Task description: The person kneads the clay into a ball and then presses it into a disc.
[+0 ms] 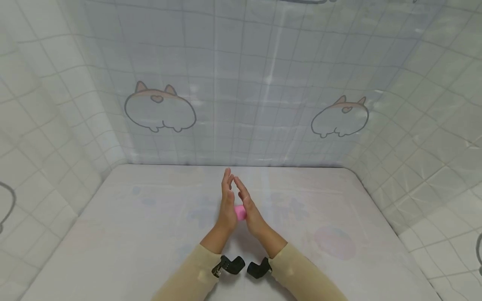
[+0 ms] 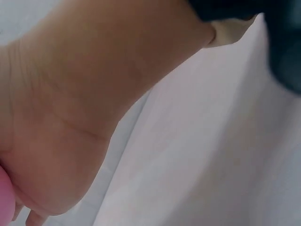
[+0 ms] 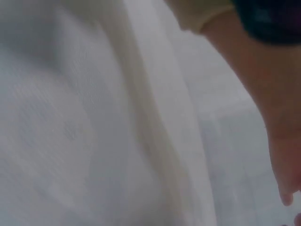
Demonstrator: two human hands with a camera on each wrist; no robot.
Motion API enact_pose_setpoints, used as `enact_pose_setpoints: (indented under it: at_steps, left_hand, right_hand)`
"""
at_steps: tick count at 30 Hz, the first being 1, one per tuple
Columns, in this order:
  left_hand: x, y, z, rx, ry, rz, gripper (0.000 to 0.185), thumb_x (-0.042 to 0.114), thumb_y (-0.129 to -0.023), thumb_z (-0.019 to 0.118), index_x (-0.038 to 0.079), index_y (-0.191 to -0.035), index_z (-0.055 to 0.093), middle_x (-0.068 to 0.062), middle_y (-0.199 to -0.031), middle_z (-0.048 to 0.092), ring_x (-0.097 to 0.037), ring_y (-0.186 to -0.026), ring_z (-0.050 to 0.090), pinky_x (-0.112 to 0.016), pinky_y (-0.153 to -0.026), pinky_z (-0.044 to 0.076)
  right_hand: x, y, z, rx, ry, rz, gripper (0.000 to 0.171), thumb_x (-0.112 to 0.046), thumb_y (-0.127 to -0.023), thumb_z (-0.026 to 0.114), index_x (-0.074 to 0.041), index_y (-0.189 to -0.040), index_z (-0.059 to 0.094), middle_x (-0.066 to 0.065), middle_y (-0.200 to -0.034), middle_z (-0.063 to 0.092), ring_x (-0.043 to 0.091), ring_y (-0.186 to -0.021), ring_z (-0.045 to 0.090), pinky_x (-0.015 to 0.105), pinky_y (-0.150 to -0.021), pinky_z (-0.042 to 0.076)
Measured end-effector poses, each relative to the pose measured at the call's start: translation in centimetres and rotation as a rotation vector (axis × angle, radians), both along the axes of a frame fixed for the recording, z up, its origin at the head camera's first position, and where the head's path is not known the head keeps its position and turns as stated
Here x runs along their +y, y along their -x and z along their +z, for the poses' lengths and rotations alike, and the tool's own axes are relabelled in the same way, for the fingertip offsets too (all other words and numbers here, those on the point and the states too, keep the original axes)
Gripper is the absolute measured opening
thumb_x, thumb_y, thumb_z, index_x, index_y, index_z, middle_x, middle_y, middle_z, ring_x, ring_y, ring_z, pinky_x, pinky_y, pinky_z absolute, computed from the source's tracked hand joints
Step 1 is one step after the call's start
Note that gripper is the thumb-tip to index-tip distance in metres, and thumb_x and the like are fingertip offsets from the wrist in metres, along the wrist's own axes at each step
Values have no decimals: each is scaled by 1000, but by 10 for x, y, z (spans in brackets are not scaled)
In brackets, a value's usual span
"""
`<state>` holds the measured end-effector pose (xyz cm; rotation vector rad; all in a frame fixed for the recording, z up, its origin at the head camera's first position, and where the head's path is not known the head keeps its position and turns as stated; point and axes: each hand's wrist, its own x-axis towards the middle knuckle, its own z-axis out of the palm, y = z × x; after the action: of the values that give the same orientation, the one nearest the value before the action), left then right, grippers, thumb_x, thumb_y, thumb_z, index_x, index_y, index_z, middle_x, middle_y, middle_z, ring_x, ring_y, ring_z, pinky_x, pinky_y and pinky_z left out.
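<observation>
Your left hand [image 1: 227, 200] and your right hand [image 1: 249, 209] stand upright, palm facing palm, over the middle of the surface [image 1: 124, 234], a little toward its far edge. Between the two palms sits a small pink lump [image 1: 239, 212], pressed from both sides down near the heels of your hands. Your fingers are straight and point up and away from you, and the tips of both hands meet or nearly meet above the lump. Neither grip curls round the lump: each hand lies flat against it, so both grips are released, with straight fingers pressing it.

In the left wrist view, the heel of your left hand [image 2: 70, 117] fills most of the frame, and a sliver of the pink lump [image 2: 5, 200] shows at the lower left edge, touching the palm. In the right wrist view you see only the edge of your right hand [image 3: 282, 141] down the right side, blurred, with the pale cloth behind it; the lump cannot be made out there.

Both forearms wear cream sleeves [image 1: 301, 271], and a black wrist camera [image 1: 229, 265] is strapped at each cuff. The surface is covered with a pale cloth carrying faint printed shapes. A checked curtain [image 1: 241, 83] stands behind it and wraps round both sides, printed with two cartoon animal outlines [image 1: 160, 108].
</observation>
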<state>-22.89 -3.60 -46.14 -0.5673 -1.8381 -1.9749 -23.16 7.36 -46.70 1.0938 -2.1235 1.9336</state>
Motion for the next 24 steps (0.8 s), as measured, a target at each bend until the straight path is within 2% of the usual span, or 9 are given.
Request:
enact_pose_setpoints:
  at_steps: [5,9,12,15,19,24]
  left_hand:
    - [-4,4,1,-18,-68,85,82,69,-100,26,16,-161,13,-5,-165,16,-28,-150,18,-65,-113,16]
    - [-8,8,0,-30,-65,106,81,66,-101,26,12,-161,13,-8,-165,17,-30,-150,17,-65,-114,14]
    - [-10,10,-4,-52,-21,80,80,64,-102,25,11,-161,12,-9,-166,15,-34,-150,17,-66,-113,14]
    - [-9,9,-10,-78,68,43,79,63,-103,24,11,-161,11,-11,-167,11,-37,-149,18,-69,-112,15]
    - [-5,4,-15,-102,196,-23,78,62,-104,21,10,-161,10,-16,-167,6,-40,-148,19,-72,-110,17]
    - [0,-3,-16,-103,277,-126,74,60,-105,17,11,-161,11,-17,-166,5,-41,-147,19,-72,-109,19]
  right_hand:
    - [-2,-6,4,31,-6,42,82,-62,-104,8,-2,-158,18,16,-166,13,31,-153,8,56,-119,12]
    - [-3,-9,6,39,12,63,84,-63,-104,8,0,-158,19,18,-165,16,28,-153,11,44,-121,14]
    - [-3,-9,7,34,63,51,85,-65,-103,9,-2,-158,19,17,-165,18,25,-153,12,35,-121,15]
    - [-3,-7,9,34,138,17,85,-66,-103,12,-2,-159,17,17,-165,16,28,-152,12,44,-121,12]
    - [-1,-7,14,47,186,-82,84,-65,-103,16,-2,-159,15,21,-165,14,34,-151,13,59,-118,8]
    - [2,-6,19,34,192,-202,84,-65,-103,18,-2,-159,15,17,-165,15,33,-151,13,56,-119,9]
